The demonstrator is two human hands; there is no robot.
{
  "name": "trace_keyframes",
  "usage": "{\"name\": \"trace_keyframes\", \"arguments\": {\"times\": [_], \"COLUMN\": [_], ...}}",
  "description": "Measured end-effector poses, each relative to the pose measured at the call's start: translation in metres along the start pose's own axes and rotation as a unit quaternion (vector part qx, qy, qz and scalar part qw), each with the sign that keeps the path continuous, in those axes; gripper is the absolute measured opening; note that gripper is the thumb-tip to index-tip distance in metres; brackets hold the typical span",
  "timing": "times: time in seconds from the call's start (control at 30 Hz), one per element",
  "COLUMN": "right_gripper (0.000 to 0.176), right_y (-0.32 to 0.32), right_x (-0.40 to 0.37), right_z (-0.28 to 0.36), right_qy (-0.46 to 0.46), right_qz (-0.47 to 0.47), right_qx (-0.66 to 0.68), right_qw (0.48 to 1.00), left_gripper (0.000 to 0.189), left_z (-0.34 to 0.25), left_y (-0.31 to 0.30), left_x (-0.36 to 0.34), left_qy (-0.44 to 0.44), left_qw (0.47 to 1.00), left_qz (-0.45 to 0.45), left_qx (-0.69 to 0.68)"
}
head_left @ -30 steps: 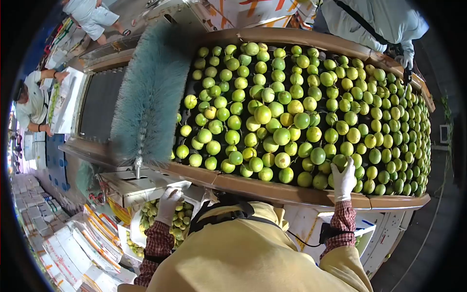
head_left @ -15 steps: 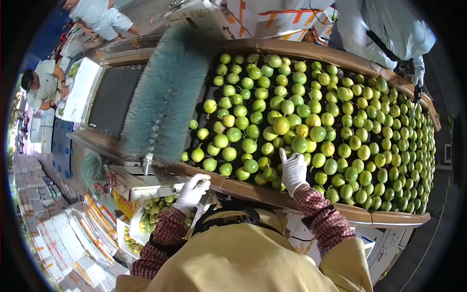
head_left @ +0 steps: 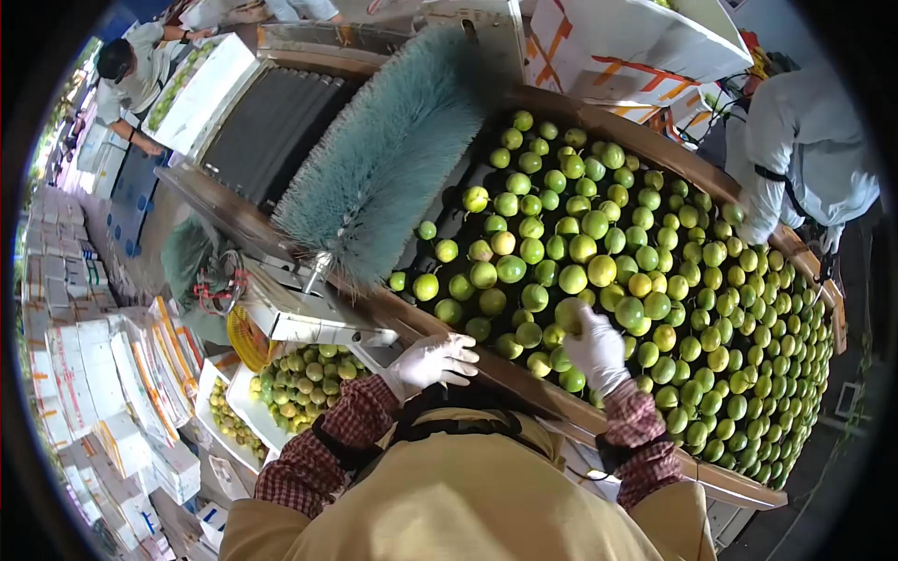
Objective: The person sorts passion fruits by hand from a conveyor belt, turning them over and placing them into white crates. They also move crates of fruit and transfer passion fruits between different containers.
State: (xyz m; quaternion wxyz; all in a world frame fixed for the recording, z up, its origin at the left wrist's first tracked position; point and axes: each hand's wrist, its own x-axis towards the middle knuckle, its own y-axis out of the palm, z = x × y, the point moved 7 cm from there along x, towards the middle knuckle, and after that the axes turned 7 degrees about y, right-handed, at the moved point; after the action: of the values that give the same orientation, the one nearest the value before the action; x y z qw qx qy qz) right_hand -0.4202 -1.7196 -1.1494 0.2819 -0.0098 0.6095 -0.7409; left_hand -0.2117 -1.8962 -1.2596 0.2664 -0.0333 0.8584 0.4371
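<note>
Rows of round green-yellow passion fruit [head_left: 645,260] cover the roller conveyor in front of me. My right hand [head_left: 596,351], in a white glove, reaches over the near rail with its fingers closed on one passion fruit [head_left: 569,315]. More fruit lie around that hand on every side. Also gloved in white, my left hand [head_left: 435,363] is by the near rail [head_left: 412,318], fingers apart and nothing in them. The palm side of the right hand is hidden.
A blue-green roller brush [head_left: 383,159] spans the conveyor at left. Crates of fruit [head_left: 309,388] stand low beside my left arm. A co-worker in pale sleeves [head_left: 795,159] leans at the far rail; another person [head_left: 140,75] works at a white box [head_left: 201,93]. Foam boxes [head_left: 645,47] stand behind.
The view has turned, so the conveyor slants down to the right. My right hand went from an outstretched index finger to gripping a passion fruit. My left hand's curled fingers have spread.
</note>
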Motion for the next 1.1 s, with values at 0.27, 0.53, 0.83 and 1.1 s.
{"name": "trace_keyframes", "arguments": {"times": [0.27,0.53,0.83,1.1], "right_gripper": [0.074,0.043,0.057,0.043], "right_y": [0.111,0.162,0.14,0.117], "right_x": [-0.072,0.096,0.067,0.083], "right_z": [0.208,0.134,0.162,0.172], "right_qy": [-0.348,-0.142,-0.202,-0.231], "right_qz": [0.199,0.016,0.04,-0.023], "right_qx": [0.123,-0.203,0.024,0.041], "right_qw": [0.908,0.969,0.978,0.972], "left_gripper": [0.065,0.071,0.043,0.035], "left_z": [0.008,0.096,0.036,0.005], "left_y": [-0.061,-0.235,-0.207,-0.144], "left_x": [-0.05,-0.2,-0.135,-0.088], "left_qy": [0.199,0.224,0.18,0.141], "left_qw": [0.972,0.902,0.949,0.928], "left_qz": [-0.044,-0.356,-0.256,-0.307], "left_qx": [-0.114,0.099,-0.047,-0.156]}}
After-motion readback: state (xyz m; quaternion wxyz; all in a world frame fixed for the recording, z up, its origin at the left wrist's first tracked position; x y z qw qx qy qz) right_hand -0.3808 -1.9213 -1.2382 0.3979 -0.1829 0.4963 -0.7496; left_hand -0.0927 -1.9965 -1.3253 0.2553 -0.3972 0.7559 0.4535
